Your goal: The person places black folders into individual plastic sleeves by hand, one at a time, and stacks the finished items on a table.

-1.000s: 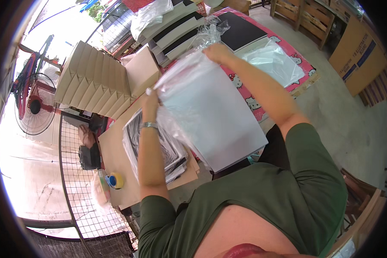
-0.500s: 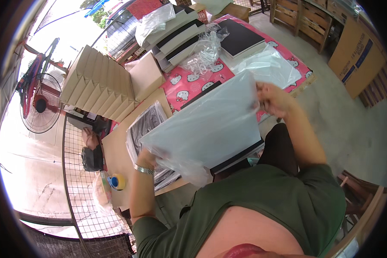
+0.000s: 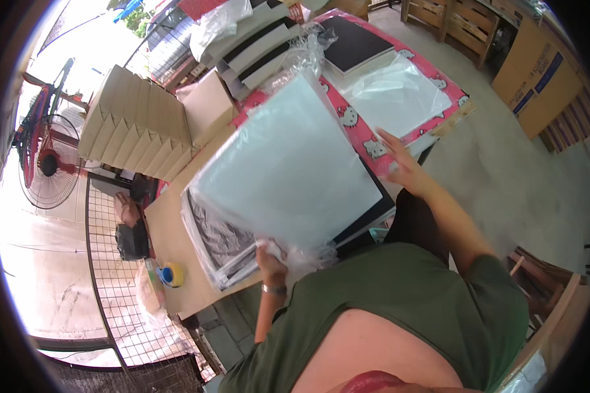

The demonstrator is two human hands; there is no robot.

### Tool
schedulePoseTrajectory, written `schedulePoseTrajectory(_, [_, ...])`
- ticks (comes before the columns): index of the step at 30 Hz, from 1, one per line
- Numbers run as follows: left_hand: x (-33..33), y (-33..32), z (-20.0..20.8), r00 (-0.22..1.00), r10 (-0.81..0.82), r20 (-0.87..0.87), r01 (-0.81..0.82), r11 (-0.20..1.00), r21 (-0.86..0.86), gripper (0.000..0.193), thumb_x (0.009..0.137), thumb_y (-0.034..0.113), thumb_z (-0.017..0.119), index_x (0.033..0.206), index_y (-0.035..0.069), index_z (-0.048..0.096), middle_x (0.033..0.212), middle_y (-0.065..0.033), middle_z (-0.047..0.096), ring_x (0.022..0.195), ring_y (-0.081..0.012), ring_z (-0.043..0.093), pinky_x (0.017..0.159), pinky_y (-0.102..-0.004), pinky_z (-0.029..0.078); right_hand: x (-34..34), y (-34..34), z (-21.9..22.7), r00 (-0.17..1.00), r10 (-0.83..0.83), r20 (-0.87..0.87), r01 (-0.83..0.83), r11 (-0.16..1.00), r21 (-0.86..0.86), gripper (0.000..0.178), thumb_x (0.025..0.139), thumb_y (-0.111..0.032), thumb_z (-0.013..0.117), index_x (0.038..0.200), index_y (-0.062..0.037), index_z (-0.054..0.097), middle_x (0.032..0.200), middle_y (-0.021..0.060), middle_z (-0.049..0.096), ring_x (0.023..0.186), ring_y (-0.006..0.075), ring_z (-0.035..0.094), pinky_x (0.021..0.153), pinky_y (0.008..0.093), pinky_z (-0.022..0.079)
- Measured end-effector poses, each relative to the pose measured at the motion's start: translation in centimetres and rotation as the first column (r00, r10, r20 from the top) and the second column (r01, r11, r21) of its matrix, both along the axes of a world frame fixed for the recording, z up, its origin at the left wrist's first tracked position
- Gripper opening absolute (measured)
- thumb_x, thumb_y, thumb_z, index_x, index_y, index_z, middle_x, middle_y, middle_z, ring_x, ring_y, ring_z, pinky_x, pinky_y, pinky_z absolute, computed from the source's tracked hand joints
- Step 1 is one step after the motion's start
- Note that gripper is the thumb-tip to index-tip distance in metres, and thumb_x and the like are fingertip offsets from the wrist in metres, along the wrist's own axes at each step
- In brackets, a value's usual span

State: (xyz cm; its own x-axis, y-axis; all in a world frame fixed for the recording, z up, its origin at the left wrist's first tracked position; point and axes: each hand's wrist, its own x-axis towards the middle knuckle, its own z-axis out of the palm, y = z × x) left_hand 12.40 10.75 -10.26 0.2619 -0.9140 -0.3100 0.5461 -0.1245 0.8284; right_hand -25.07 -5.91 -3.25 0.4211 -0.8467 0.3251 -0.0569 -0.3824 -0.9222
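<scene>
Left hand (image 3: 272, 265) grips clear plastic (image 3: 313, 257) at the near edge of a white sheet (image 3: 288, 164) (likely stiff, slippery, best held by opposite edges), right hand (image 3: 408, 170) spread, empty.

Daylight glare at left — faint sheen on plastic (image 3: 246, 164) (lines bowed near black rim)

Pale sheet (image 3: 288, 157): flat, rectangular, white-blue, smooth, with a slight sheen. Turned askew, one corner pointing away from the wearer; its left part overlaps plastic-wrapped dark sheets. Black board (image 3: 367, 216) shows beneath along the lower right edge. Clear plastic (image 3: 308, 257): thin, crumpled, bunched at the near edge. Cannot tell whether the pale sheet is raised or resting.
</scene>
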Motion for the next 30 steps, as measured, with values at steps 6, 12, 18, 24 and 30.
schedulePoseTrajectory(6, [-2.9,-6.8,3.3,0.486,0.157,0.86,0.012,0.982,-0.186,0.067,0.076,0.021,0.067,0.13,0.004,0.033,0.124,-0.0126,0.044,0.107,-0.0234,0.047,0.087,-0.0337,0.042,7.8,-5.0,-2.0,0.916,0.009,-0.401,-0.079,0.984,-0.159,0.06,0.073,-0.011,0.065,0.127,-0.0117,0.04,0.115,0.0173,0.05,0.101,0.0283,0.052,0.085,0.0361,0.042])
schedulePoseTrajectory(12, [-3.4,-1.3,-0.7,0.293,-0.262,0.919,0.269,0.945,0.184,0.058,0.073,0.015,0.072,0.123,0.006,0.045,0.113,-0.012,0.052,0.099,-0.0208,0.051,0.084,-0.0306,0.042,8.3,-1.2,-8.3,0.885,-0.28,-0.372,0.28,0.958,-0.055,0.019,0.08,-0.012,0.058,0.093,-0.0046,0.045,0.064,0.02,0.055,0.066,0.0383,0.056,0.06,0.0449,0.044])
schedulePoseTrajectory(18, [-3.2,3.0,-4.8,0.57,-0.075,0.818,-0.024,0.994,0.108,0.024,0.078,0.013,0.067,0.1,0.009,0.058,0.08,-0.0007,0.055,0.056,-0.0046,0.045,0.047,-0.0209,0.037,3.0,5.5,-6.9,0.842,-0.277,-0.463,0.236,0.961,-0.146,0.016,0.079,-0.006,0.052,0.092,-0.002,0.044,0.074,0.0228,0.057,0.071,0.0408,0.056,0.063,0.0472,0.044])
schedulePoseTrajectory(24, [-5.0,7.5,-1.8,0.883,-0.062,0.464,-0.031,0.982,0.188,0.015,0.079,0.005,0.063,0.093,0.005,0.058,0.071,0.0027,0.048,0.059,-0.0051,0.046,0.052,-0.0205,0.038,-0.2,11.8,-3.1,0.858,-0.205,-0.472,0.232,0.973,-0.003,0.012,0.076,-0.002,0.051,0.088,-0.0007,0.05,0.073,0.0191,0.058,0.066,0.0362,0.057,0.06,0.0395,0.046])
schedulePoseTrajectory(30, [-3.8,10.7,-1.4,0.683,-0.212,0.699,0.105,0.976,0.193,0.016,0.079,0.0,0.056,0.094,0.003,0.057,0.074,-0.0001,0.051,0.062,-0.0083,0.048,0.057,-0.0204,0.039,-1.3,15.3,-1.8,0.867,-0.253,-0.429,0.351,0.921,0.166,0.007,0.074,-0.003,0.056,0.079,0.0003,0.051,0.067,0.0102,0.056,0.058,0.0166,0.057,0.051,0.0285,0.044])
